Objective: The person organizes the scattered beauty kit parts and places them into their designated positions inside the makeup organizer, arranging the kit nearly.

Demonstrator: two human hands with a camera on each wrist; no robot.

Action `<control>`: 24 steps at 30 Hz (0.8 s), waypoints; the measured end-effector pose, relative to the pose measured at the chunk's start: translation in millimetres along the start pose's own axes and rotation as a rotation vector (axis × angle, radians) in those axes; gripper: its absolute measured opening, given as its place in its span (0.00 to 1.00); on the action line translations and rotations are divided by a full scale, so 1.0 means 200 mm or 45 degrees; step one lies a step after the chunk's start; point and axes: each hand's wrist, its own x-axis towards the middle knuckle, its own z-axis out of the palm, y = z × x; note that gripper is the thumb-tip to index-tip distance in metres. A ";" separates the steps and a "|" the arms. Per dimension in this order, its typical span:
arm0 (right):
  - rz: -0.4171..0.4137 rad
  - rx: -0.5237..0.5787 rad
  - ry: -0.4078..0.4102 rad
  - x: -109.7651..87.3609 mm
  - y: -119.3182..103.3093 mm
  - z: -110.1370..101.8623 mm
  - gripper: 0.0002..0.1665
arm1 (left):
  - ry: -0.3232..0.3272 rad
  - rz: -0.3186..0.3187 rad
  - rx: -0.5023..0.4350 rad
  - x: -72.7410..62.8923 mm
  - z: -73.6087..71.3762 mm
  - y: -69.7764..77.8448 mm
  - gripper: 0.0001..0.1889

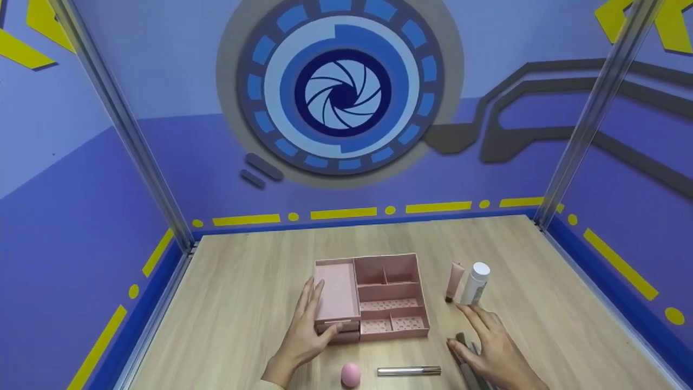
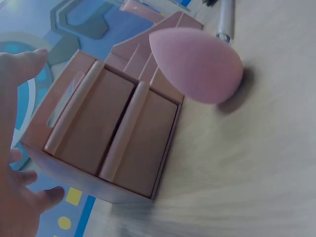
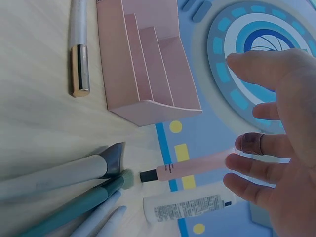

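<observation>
A pink cosmetics organizer [image 1: 337, 290] stands mid-table, with open compartments on its right and two drawers [image 2: 96, 116] stacked on its left. My left hand [image 1: 300, 333] is at the organizer's left side, fingers extended along its edge and thumb by its front corner. My right hand [image 1: 498, 346] is over several makeup brushes [image 3: 59, 175], its fingers spread and loosely bent with nothing between them. Just beyond its fingertips are a pink squeeze tube [image 1: 455, 279] with a dark cap and a white bottle [image 1: 476, 284]. The hand partly hides the brushes in the head view.
In front of the organizer lie a pink egg-shaped makeup sponge [image 1: 351, 375] and a slim silver cosmetic stick [image 1: 407, 371]. Blue-purple printed walls [image 1: 178, 157] and metal posts [image 1: 127, 130] enclose the wooden table [image 1: 254, 271] at the back and sides.
</observation>
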 end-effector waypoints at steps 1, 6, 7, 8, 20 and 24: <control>0.009 -0.008 0.004 0.00 0.00 0.00 0.45 | -0.003 -0.012 -0.022 0.00 0.00 -0.01 0.49; 0.019 -0.025 0.017 -0.02 0.01 0.01 0.45 | -0.024 -0.091 -0.137 0.01 0.01 -0.03 0.47; 0.020 -0.024 0.023 -0.02 0.02 0.01 0.45 | -0.025 -0.102 -0.153 0.01 0.01 -0.03 0.47; 0.016 -0.024 0.031 -0.02 0.02 0.01 0.45 | -0.026 -0.116 -0.163 0.01 0.01 -0.03 0.46; 0.043 -0.079 0.054 -0.06 0.05 0.03 0.44 | 0.024 -0.094 -0.186 0.02 0.05 -0.09 0.46; 0.086 -0.098 0.041 -0.06 0.04 0.03 0.44 | 0.029 -0.108 -0.202 0.03 0.04 -0.10 0.46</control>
